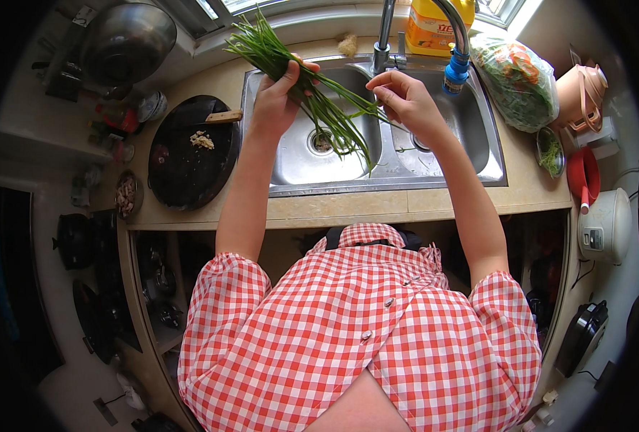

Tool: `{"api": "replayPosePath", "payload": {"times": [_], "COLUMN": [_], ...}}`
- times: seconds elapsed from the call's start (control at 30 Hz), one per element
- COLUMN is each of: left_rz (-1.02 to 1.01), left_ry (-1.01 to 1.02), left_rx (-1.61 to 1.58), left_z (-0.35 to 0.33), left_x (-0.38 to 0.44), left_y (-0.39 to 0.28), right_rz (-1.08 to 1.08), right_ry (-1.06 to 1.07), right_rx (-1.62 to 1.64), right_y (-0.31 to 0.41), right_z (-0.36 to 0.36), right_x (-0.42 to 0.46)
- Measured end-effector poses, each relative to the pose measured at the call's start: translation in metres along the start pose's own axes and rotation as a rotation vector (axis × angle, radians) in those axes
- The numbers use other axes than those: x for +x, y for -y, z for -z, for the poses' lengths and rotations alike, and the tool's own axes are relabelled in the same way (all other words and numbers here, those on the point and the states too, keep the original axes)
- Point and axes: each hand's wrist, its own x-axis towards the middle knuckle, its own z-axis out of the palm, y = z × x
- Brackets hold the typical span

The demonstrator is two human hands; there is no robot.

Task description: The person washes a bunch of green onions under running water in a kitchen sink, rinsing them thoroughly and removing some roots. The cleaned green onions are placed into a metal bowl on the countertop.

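Observation:
My left hand (283, 94) is closed around a bunch of long green chives (319, 105), held above the left basin of the stainless steel double sink (325, 186). The bunch slants from the window side down towards the middle of the sink, its ends hanging over the left drain. Over the divider between the basins, my right hand (400, 100) pinches a few thin stalks between thumb and fingertips, near the bunch's loose ends. Small green scraps lie in the right basin below this hand.
Left of the sink, a round black cutting board (190, 178) holds a wooden-handled knife (224, 116) and chopped pale bits (202, 140). A chrome faucet (381, 48) arches over the sink. At right stand a plastic bag of vegetables (519, 86) and a small bowl of green trimmings (550, 154).

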Motion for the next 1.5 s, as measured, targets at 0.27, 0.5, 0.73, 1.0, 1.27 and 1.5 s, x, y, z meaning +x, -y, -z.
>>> {"api": "replayPosePath", "payload": {"times": [0.27, 0.5, 0.73, 1.0, 1.27, 1.5], "left_rz": [-0.014, -0.026, -0.009, 0.041, -0.047, -0.079], "left_ry": [-0.036, -0.09, -0.089, -0.094, -0.205, -0.306], "left_rx": [0.011, -0.011, 0.012, 0.216, 0.251, 0.046], "left_z": [0.003, -0.012, -0.013, -0.021, -0.016, 0.008], "left_x": [0.001, 0.002, 0.003, -0.005, 0.001, -0.002], "left_y": [0.001, 0.005, 0.006, 0.021, 0.029, 0.01], "right_rz": [0.382, 0.658, 0.5, 0.14, -0.157, -0.006], "right_ry": [-0.182, -0.026, -0.092, -0.038, 0.013, 0.019], "right_rx": [-0.049, -0.769, -0.529, 0.474, 0.16, 0.228], "right_y": [0.016, 0.01, 0.004, 0.011, -0.003, 0.008], "right_z": [0.0, -0.024, -0.023, -0.022, -0.011, 0.043], "right_x": [-0.006, -0.004, 0.003, 0.011, 0.008, -0.02]}}
